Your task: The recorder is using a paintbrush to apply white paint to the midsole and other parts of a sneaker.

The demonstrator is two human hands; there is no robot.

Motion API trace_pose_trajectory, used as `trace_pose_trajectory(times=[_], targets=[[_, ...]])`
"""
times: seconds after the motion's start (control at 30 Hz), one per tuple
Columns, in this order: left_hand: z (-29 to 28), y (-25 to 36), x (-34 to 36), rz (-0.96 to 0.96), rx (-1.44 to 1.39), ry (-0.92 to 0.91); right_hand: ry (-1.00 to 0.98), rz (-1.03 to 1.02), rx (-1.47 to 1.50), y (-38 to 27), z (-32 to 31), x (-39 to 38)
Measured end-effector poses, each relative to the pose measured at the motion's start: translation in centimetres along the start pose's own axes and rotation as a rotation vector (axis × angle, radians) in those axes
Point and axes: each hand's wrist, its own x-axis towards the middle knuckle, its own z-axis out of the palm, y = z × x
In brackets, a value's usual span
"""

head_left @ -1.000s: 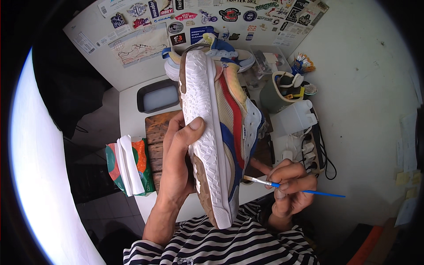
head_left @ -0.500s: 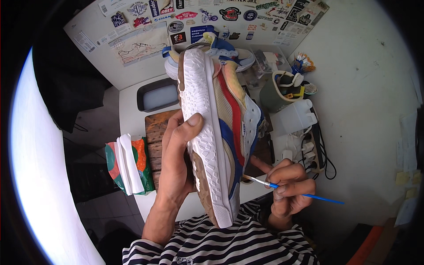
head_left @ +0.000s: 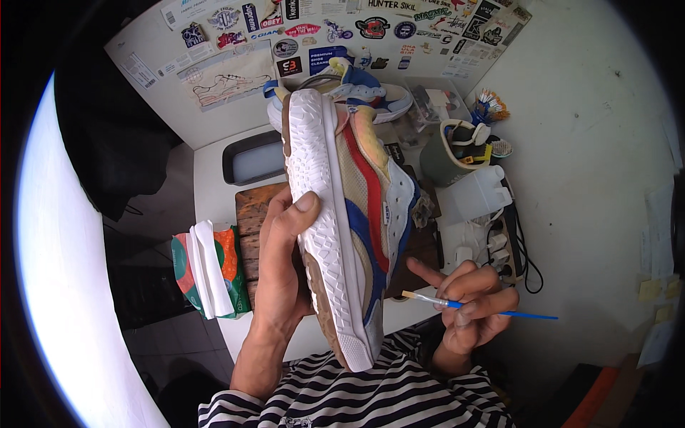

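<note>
the left hand [head_left: 282,274] grips a multicoloured sneaker [head_left: 342,214] at frame centre, thumb pressed on its white sole, fingers wrapped behind. the shoe stands on end, toe near the striped shirt [head_left: 357,396], heel up by a second sneaker [head_left: 364,89]. lower right, the right hand [head_left: 471,307] pinches a blue-handled brush [head_left: 464,305], bristles just clear of the shoe's side edge. open room lies right of the brush.

White-soled sneaker [head_left: 335,214] with red, blue and beige sides; blue-handled brush [head_left: 471,307]; black-and-white striped shirt [head_left: 371,399]
</note>
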Motion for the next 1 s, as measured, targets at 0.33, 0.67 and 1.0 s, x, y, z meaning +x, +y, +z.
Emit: trace_pose_trajectory(times=[0.33,0.67,1.0], targets=[[-9.7,-4.0,-0.6,0.22,-0.057,0.101,0.296,0.346,-0.19,9.0,-3.8,-2.6],[-9.7,-5.3,1.0,0.427,0.288,0.251,0.092,0.389,-0.666,16.8,-2.9,-3.2],[-8.2,-4.7,1.4,0.551,0.38,0.208,0.072,0.399,-0.762,17.0,-2.2,-2.1]])
